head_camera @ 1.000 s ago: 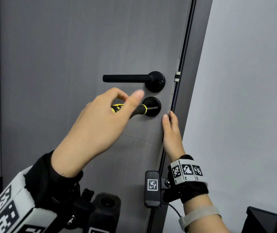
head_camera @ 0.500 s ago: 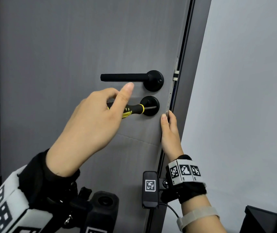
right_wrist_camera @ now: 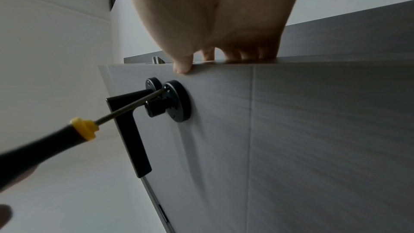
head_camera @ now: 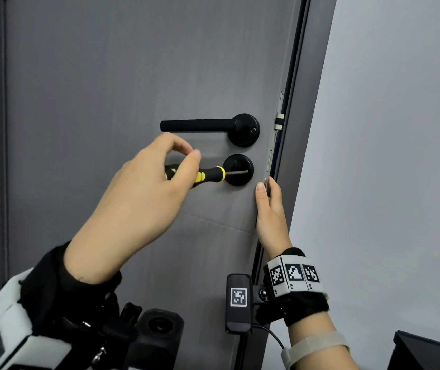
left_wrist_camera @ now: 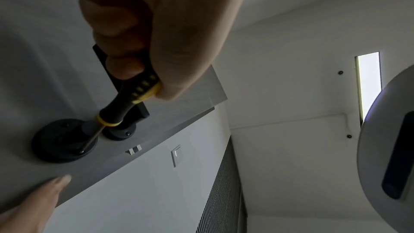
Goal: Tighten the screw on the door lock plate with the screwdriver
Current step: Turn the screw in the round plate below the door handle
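Head view, read left to right: the door is seen ajar, with the left hand raised before it, then the screwdriver, the lock plate under the lever, and the right hand at the door's edge.

Slipping of the tip out of the screw is judged the main risk, since the shaft is held at a slant to the plate in the right wrist view and the handle is only pinched; the black finish could be scratched or the screw head chewed. Swinging of the door under the push is a second risk, should the bracing be eased. The knob beside the screw may also be fouled by the shaft.

The screwdriver's black and yellow handle is pinched between the thumb and curled fingertips of the left hand, palm not closed round it. Its tip is set on a small screw near the rim of the round plate, as shown in the left wrist view too. The door's edge is gripped by the right hand, thumb laid on the near face and fingers wrapped behind, just below the latch
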Action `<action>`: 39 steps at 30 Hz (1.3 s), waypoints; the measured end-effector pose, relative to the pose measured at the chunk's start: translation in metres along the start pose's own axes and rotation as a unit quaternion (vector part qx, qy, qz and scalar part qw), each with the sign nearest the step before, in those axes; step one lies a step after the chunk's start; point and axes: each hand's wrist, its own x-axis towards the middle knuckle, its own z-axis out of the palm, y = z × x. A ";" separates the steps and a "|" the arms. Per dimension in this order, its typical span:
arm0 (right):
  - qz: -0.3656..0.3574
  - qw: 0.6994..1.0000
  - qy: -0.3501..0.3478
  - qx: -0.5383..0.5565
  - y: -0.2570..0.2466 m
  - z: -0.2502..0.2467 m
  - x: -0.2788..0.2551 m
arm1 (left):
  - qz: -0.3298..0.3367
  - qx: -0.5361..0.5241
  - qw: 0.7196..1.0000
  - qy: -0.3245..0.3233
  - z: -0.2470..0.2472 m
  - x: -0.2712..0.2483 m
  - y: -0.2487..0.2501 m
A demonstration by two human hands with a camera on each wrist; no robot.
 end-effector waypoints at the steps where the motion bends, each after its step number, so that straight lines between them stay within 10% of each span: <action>1: 0.000 1.000 0.000 0.000 0.000 0.000 0.000 | -0.004 0.000 1.000 0.001 -0.001 -0.001 -0.002; 39: -0.001 1.000 0.003 -0.003 0.001 -0.001 0.002 | -0.005 0.007 0.999 -0.041 0.005 -0.004 -0.006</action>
